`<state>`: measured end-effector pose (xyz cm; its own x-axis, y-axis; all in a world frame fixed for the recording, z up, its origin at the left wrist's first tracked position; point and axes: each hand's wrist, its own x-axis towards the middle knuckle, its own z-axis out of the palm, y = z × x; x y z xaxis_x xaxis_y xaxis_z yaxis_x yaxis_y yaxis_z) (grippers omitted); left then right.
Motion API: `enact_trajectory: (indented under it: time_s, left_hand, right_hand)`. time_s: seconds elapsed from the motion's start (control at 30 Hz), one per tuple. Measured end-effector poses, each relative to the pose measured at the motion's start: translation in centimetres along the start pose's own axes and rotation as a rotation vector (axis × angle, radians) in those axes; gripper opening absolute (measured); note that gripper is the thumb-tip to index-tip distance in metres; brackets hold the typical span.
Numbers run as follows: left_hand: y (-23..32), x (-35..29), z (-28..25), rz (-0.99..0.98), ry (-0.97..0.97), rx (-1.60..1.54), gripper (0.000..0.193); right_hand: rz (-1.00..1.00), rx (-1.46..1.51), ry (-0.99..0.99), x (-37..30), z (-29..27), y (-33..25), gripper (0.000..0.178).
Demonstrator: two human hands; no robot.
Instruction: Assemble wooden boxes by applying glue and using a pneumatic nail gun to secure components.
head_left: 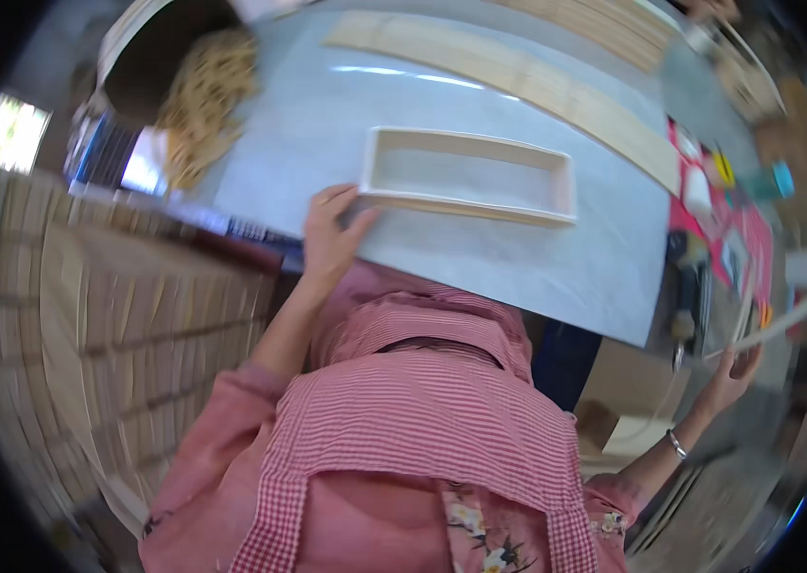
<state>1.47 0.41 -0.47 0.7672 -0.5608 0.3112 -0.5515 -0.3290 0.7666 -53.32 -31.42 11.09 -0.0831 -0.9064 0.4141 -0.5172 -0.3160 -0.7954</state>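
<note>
A shallow rectangular pale wooden frame (468, 206) stands on the grey-white tabletop (518, 272), with the table surface showing through its middle. My left hand (330, 239) is at its left end, thumb at the near side and fingers at the corner, gripping it lightly. Far out to the right, my right hand (733, 376) is raised beside the table with its fingers closed round a thin pale strip (790, 313). Blur hides exactly how the fingertips meet the strip.
Flat wooden strips (518, 76) lie along the table's far side. A heap of tan bands or shavings (208, 100) sits at the far left. Stacked wooden pieces (155, 296) fill the left. A dark-handled tool (685, 301) and a pink sheet (752, 239) with small items lie right.
</note>
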Motion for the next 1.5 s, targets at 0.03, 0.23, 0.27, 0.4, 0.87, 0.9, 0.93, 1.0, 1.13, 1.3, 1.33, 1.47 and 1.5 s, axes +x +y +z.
enact_trajectory:
  time_s: [0.03, 0.23, 0.27, 0.4, 0.87, 0.9, 0.93, 1.0, 1.13, 1.3, 1.33, 1.47, 1.5]
  left_hand:
    - [0.6, -0.3, -0.3, -0.012, 0.034, -0.013, 0.04]
    - [1.5, -1.2, -1.7, -0.102, 0.119, -0.085, 0.038]
    - [1.9, -1.0, -1.8, -0.111, 0.101, -0.105, 0.037]
    - [2.9, -0.2, -1.8, -0.12, 0.077, -0.144, 0.036]
    - [4.4, 2.0, -2.6, 0.034, -0.002, 0.129, 0.024]
    - [4.4, 2.2, -2.7, 0.03, -0.013, 0.131, 0.023]
    - [4.4, 2.2, -2.7, 0.025, -0.02, 0.138, 0.022]
    - [4.6, 2.4, -2.8, 0.013, -0.033, 0.153, 0.022]
    - [5.0, 2.7, -3.2, 0.032, -0.067, 0.214, 0.022]
    - [4.8, 2.7, -2.9, 0.084, -0.069, 0.287, 0.022]
    - [4.7, 2.7, -2.9, 0.1, -0.066, 0.304, 0.023]
    - [4.3, 2.7, -2.9, 0.12, -0.061, 0.298, 0.022]
    - [4.3, 2.6, -3.0, 0.128, -0.057, 0.295, 0.021]
  right_hand:
    - [-0.152, -0.014, -0.193, 0.6, 3.5, -2.5, 0.077]
    - [-0.89, -0.076, -0.997, -3.0, 22.5, -19.8, 0.086]
    - [-0.894, -0.075, -0.999, -3.1, 23.9, -20.8, 0.086]
    - [-1.057, -0.171, -1.123, -3.1, 26.9, -22.6, 0.09]
    - [-1.098, -0.274, -1.199, -3.5, 30.0, -20.4, 0.082]
    - [-1.096, -0.283, -1.199, -3.5, 30.0, -20.1, 0.081]
    - [-1.098, -0.287, -1.201, -3.6, 30.2, -19.8, 0.081]
    - [-1.102, -0.294, -1.205, -3.6, 30.4, -19.4, 0.08]
    - [-1.108, -0.326, -1.233, -3.6, 30.6, -19.6, 0.084]
    - [-1.149, -0.349, -1.213, -3.7, 31.1, -18.9, 0.084]
    - [-1.162, -0.353, -1.203, -3.7, 31.2, -18.7, 0.084]
    - [-1.089, -0.391, -1.252, -4.0, 31.1, -19.6, 0.086]
    - [-1.066, -0.404, -1.266, -4.1, 31.0, -19.7, 0.086]
